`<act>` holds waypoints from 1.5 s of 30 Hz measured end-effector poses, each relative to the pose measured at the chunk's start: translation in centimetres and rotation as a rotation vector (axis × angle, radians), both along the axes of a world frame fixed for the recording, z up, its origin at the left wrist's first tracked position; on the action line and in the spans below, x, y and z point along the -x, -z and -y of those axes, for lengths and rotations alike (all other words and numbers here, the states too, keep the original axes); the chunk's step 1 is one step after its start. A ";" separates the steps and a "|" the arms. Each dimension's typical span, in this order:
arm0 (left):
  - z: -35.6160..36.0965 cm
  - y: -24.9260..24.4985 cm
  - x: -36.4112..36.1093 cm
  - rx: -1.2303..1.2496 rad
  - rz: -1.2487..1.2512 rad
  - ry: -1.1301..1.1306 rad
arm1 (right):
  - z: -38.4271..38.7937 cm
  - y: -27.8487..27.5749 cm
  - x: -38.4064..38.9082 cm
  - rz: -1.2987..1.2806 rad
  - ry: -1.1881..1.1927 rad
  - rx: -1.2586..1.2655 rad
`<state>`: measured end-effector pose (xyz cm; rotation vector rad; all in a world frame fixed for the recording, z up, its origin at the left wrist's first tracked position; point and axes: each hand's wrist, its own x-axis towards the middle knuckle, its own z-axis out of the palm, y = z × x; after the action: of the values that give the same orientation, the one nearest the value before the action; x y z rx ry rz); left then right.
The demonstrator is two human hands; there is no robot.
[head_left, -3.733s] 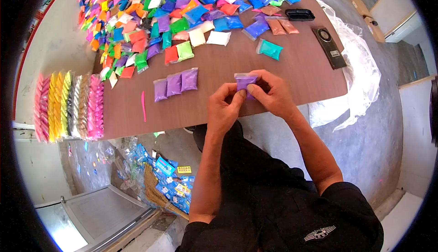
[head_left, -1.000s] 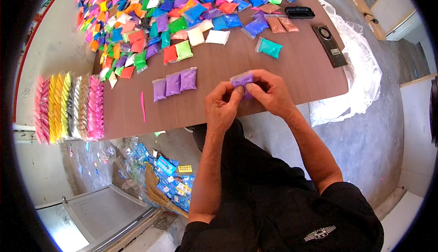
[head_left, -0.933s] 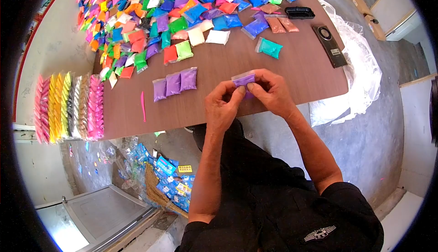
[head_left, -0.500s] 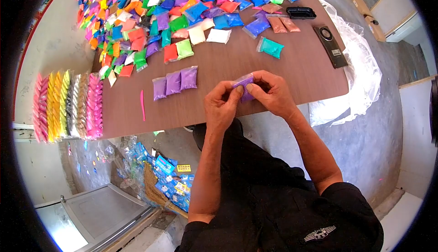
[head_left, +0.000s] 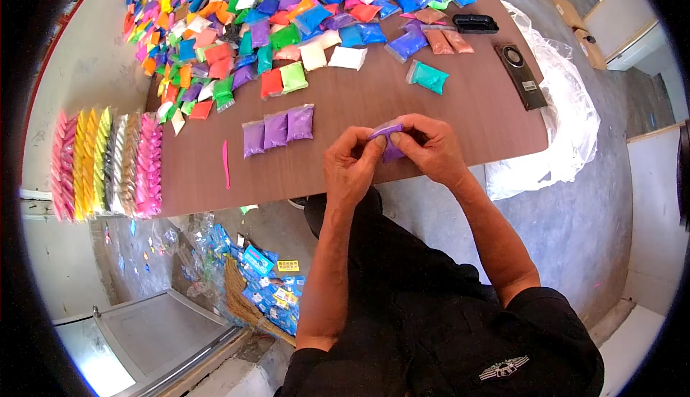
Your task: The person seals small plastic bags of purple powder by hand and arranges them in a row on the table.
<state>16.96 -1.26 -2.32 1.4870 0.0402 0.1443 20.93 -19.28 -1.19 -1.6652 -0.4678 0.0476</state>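
A small purple packet (head_left: 389, 132) is pinched between both hands above the table's front edge. My left hand (head_left: 351, 161) grips its left side with thumb and fingers, and my right hand (head_left: 429, 147) grips its right side. To the left of the hands, three purple packets (head_left: 276, 131) lie side by side, slightly overlapping, on the brown table (head_left: 345, 109). Further left is a thin pink plastic tool (head_left: 226, 165). A teal packet (head_left: 428, 77) lies beyond my right hand.
Many coloured packets (head_left: 251, 30) cover the table's far left. Twisted colourful packs (head_left: 108, 165) stand at the left edge. A black case (head_left: 475, 24) and dark phone (head_left: 520, 77) lie at the right, beside clear plastic sheeting (head_left: 560, 124). A broom (head_left: 241, 295) is below.
Both hands keep their hold on the purple packet with hardly any movement. The view has shifted very slightly.
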 end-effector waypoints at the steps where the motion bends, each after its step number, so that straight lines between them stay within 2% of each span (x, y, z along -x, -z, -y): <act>1: 0.0 -0.2 0.0 -0.053 -0.001 -0.013 | 0.0 -0.1 -0.1 0.017 -0.009 0.031; 8: 0.0 -0.8 -0.1 -0.080 0.008 -0.058 | -0.2 0.6 0.0 0.022 0.017 -0.057; 10: -0.2 -0.6 -0.1 -0.063 0.006 -0.045 | 0.1 0.3 0.1 -0.030 -0.001 0.036; 15: -0.2 -3.9 2.5 -0.105 -0.021 0.014 | -0.5 -0.4 1.2 -0.088 -0.035 -0.179; 18: -0.8 -3.5 4.7 -0.060 -0.100 0.044 | -1.8 -1.3 3.5 -0.154 -0.085 -0.279; 20: -1.0 -3.9 6.9 -0.085 -0.122 0.002 | -3.2 -1.4 6.1 -0.331 -0.053 -0.419; 23: -1.8 -3.6 10.7 -0.148 -0.143 -0.062 | -4.5 -0.9 10.1 -0.389 -0.046 -0.437; 30: -3.8 -2.1 19.1 -0.180 -0.280 -0.104 | -4.9 2.0 17.0 -0.626 -0.293 -0.263; 35: -3.9 -1.2 21.6 0.040 -0.379 -0.112 | -5.5 2.1 18.5 -0.564 -0.273 -0.125; 40: -3.0 -0.2 21.5 0.123 -0.371 -0.143 | -5.7 2.5 18.5 -0.592 -0.208 -0.153; 45: -3.6 0.4 21.9 0.136 -0.321 -0.160 | -6.2 2.4 18.9 -0.570 -0.239 -0.097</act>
<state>-4.91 2.37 -2.71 1.3580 0.4205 0.0297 2.08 -13.04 -3.55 -1.4130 -0.2245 0.6487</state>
